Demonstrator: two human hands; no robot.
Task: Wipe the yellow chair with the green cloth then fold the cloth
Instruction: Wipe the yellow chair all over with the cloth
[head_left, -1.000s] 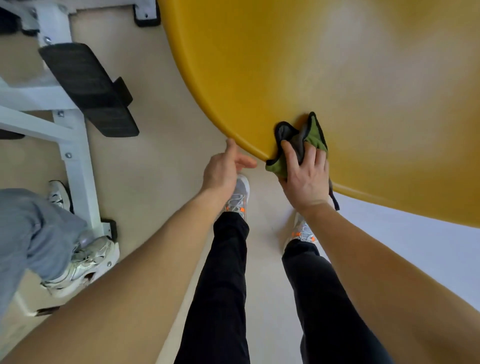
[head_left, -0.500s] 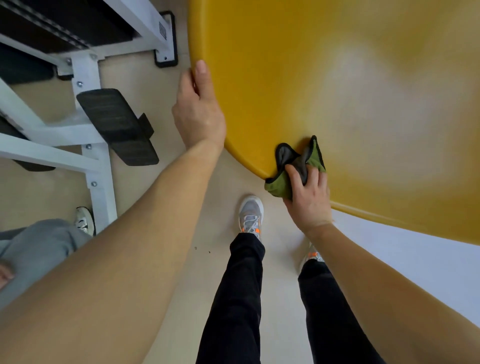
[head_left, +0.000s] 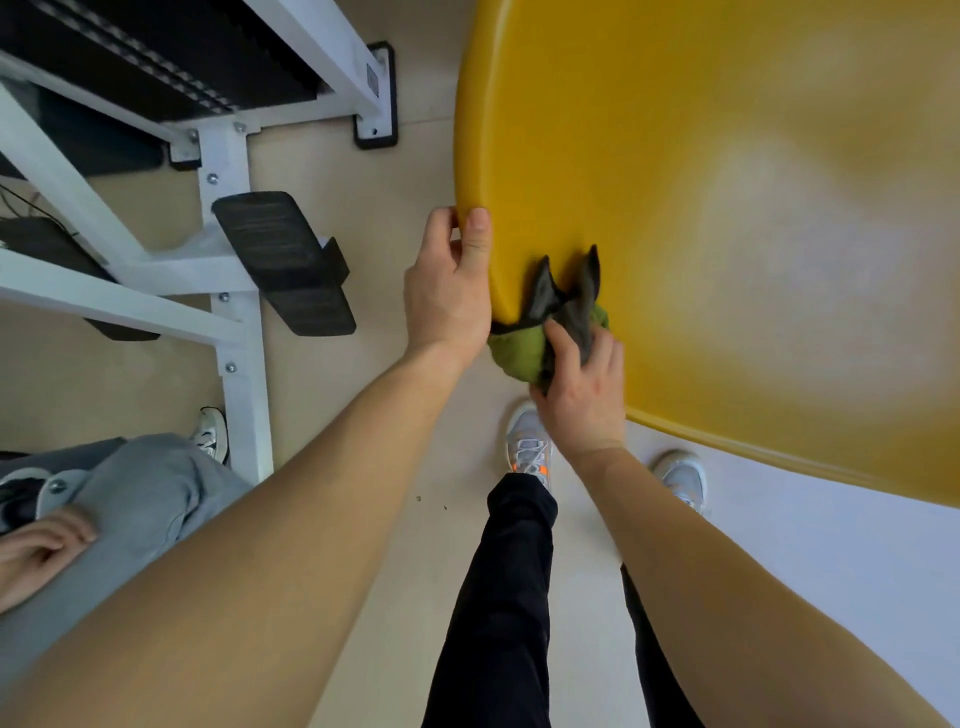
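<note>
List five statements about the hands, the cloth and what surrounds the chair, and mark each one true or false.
1. The left hand grips the rim of the yellow chair. True.
2. The right hand holds the green cloth against the chair's edge. True.
3. The cloth lies neatly folded. False: it is bunched up, with dark corners sticking out.
4. The person wiping wears grey trousers. False: they wear black trousers; the grey trousers belong to another person at the left.
5. A white metal frame stands to the right of the chair. False: the white metal frame stands to its left.
</note>
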